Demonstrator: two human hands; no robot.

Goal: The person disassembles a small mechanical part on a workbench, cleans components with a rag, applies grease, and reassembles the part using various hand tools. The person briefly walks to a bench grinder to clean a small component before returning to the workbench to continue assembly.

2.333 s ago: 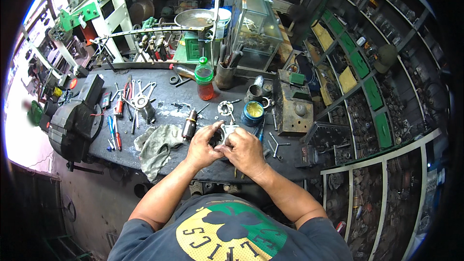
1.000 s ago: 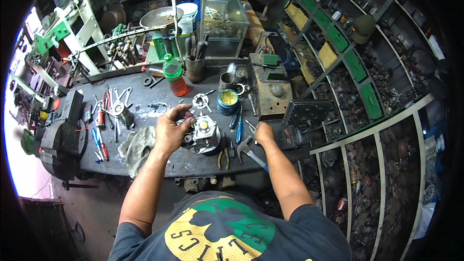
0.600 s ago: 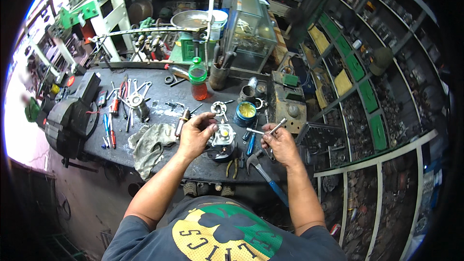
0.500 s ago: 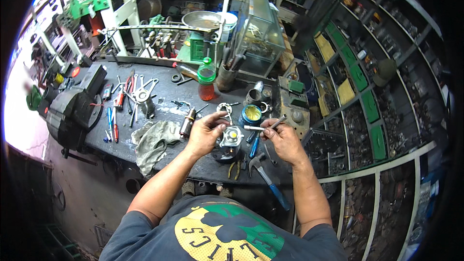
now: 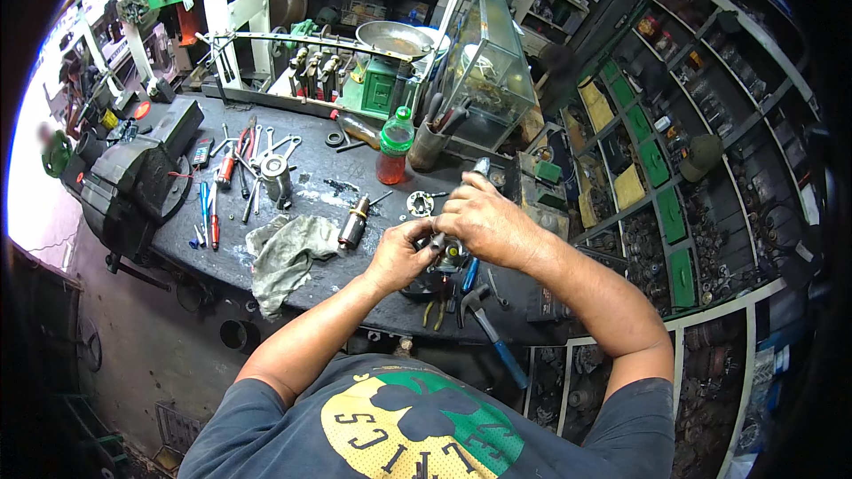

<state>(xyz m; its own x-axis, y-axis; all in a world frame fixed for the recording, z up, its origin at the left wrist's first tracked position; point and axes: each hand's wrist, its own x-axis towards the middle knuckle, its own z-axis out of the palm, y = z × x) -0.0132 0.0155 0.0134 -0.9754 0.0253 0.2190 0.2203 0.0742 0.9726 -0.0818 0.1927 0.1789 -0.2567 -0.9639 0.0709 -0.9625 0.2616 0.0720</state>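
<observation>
My right hand (image 5: 486, 226) is closed on a metal socket wrench (image 5: 435, 246), angled over a silver housing with a yellow centre (image 5: 453, 251). My left hand (image 5: 401, 253) is closed around the wrench's lower end, against the housing, which both hands partly hide. Left of them lie a cylindrical metal part (image 5: 353, 226) and a crumpled grey rag (image 5: 293, 257). A small slotted ring (image 5: 420, 204) sits just behind. Pliers (image 5: 434, 309), a blue-handled screwdriver (image 5: 470, 275) and a claw hammer (image 5: 497, 346) lie at the front right.
A black vise (image 5: 133, 204) occupies the bench's left end, beside assorted wrenches (image 5: 257, 195). A green-topped bottle of red liquid (image 5: 392, 155) and a tool holder (image 5: 426, 144) stand at the back. Parts shelving (image 5: 719, 257) lines the right side; the workbench (image 5: 213, 279) runs across the middle.
My right hand has picked up the wrench from the right and swung it inward and up over the housing. My left hand has moved onto the wrench's lower end.
</observation>
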